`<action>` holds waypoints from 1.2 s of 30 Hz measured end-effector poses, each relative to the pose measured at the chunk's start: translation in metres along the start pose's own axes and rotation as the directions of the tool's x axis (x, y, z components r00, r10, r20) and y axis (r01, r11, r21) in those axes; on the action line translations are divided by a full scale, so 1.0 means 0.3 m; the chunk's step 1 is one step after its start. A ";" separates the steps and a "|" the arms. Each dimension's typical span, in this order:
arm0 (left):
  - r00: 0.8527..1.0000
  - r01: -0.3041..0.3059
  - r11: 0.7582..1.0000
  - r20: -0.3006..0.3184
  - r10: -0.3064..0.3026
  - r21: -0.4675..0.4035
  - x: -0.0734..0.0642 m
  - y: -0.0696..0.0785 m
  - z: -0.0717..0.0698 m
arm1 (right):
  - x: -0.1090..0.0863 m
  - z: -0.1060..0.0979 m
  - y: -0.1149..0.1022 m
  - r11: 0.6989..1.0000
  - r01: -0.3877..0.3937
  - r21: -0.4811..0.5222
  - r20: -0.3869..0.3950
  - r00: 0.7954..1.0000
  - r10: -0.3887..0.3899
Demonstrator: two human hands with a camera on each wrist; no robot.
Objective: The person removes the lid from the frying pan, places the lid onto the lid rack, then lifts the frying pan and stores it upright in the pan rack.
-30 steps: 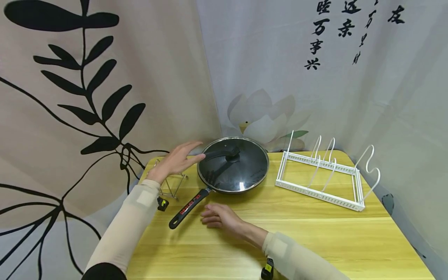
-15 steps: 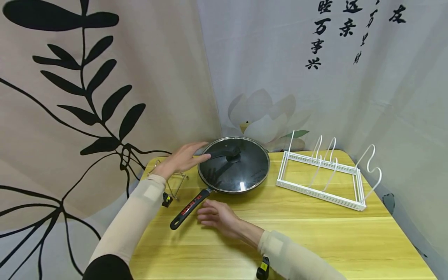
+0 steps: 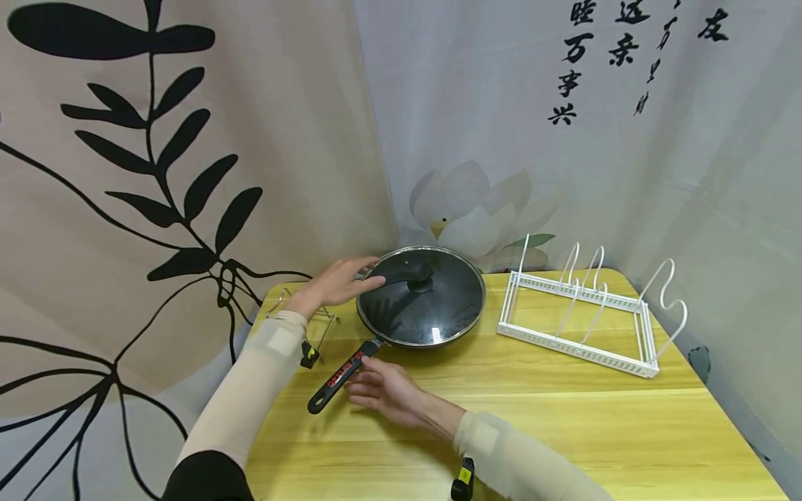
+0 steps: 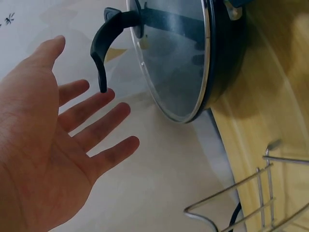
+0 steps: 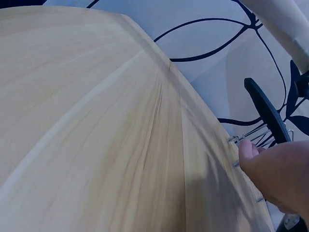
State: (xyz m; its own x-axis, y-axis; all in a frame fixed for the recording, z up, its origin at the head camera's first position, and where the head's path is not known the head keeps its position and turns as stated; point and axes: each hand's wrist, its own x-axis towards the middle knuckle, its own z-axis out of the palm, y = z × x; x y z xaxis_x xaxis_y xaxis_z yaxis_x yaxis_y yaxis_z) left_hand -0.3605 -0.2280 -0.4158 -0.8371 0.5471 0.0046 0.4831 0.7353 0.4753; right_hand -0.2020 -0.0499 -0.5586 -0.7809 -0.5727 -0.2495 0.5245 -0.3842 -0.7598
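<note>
A black frying pan with a long handle (image 3: pixel 341 376) stands at the back of the wooden table, covered by a glass lid (image 3: pixel 447 309). The lid's black curved handle (image 4: pixel 100 46) points left. Near its tip my left hand (image 3: pixel 341 284) hovers with fingers spread; the left wrist view shows the palm (image 4: pixel 43 135) holding nothing. My right hand (image 3: pixel 391 393) is beside the pan handle, fingers loosely bent and not wrapped round it. In the right wrist view the thumb of that hand (image 5: pixel 280 174) is close to the pan handle (image 5: pixel 268 108); contact cannot be told.
A white rack (image 3: pixel 573 351) with upright wire dividers stands on the right of the table (image 3: pixel 626 431). A small metal wire stand (image 4: pixel 231 191) is at the left edge, partly behind my left arm. Printed curtains (image 3: pixel 313 139) hang close behind the table.
My left hand has moved right, nearer the lid's handle. My right hand has moved slightly left, up to the pan handle. The pan and rack have stayed put.
</note>
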 end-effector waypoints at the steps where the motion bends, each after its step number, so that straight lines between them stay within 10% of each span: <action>1: 1.000 -0.005 1.000 0.003 0.005 -0.004 0.004 0.000 0.004 | 0.003 0.002 0.000 1.000 -0.001 0.007 0.004 1.000 0.001; 36: 0.990 -0.140 0.990 -0.004 0.140 0.011 0.100 0.041 0.087 | 0.084 0.042 0.003 0.996 0.038 0.082 -0.081 0.996 -0.031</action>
State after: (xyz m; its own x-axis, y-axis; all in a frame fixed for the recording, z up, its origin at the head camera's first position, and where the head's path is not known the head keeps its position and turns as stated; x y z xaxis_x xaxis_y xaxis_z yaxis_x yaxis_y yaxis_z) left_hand -0.3729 -0.1922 -0.4328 -0.7623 0.6429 0.0746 0.5981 0.6558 0.4607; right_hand -0.2169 -0.0738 -0.5580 -0.8218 -0.5000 -0.2732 0.5205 -0.4637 -0.7170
